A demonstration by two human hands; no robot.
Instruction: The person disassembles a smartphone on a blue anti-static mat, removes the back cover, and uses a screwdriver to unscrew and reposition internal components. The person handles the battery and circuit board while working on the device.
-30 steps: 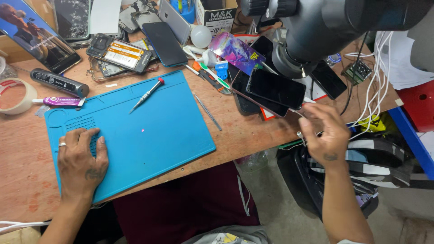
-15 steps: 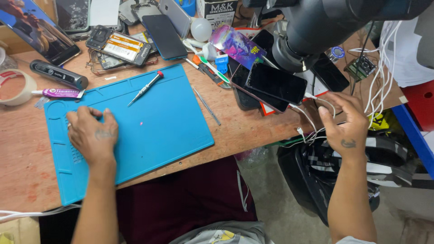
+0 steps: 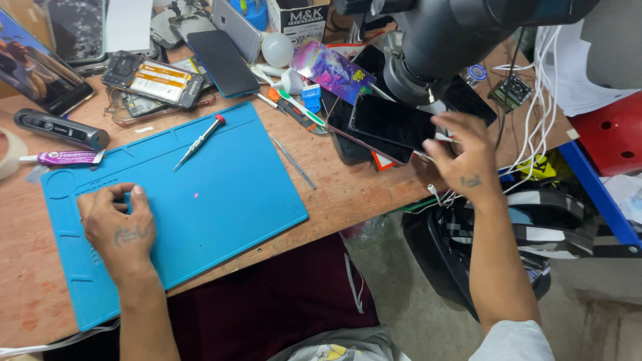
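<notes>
My left hand (image 3: 118,226) rests on the blue silicone mat (image 3: 227,200), fingers curled in, thumb and forefinger tips together near the mat's left part. Whether they pinch anything is too small to tell. A tiny red speck (image 3: 195,196) lies on the mat to the right of it. My right hand (image 3: 463,155) is at the table's right edge, fingers spread and touching the right end of a black phone (image 3: 390,122) that lies on a stack of dark phones. A screwdriver with a red cap (image 3: 199,141) lies on the mat's upper part.
Metal tweezers (image 3: 293,162) lie just off the mat. A large black microscope head (image 3: 455,40) hangs over the phones. More phones (image 3: 157,80), a purple tube (image 3: 63,158) and a black tool (image 3: 60,128) lie at the back left. White cables (image 3: 535,127) hang above a black bag (image 3: 528,234).
My left hand went from flat on the mat to curled, shifting slightly right. My right hand rose from the cables at the table's edge to the black phone.
</notes>
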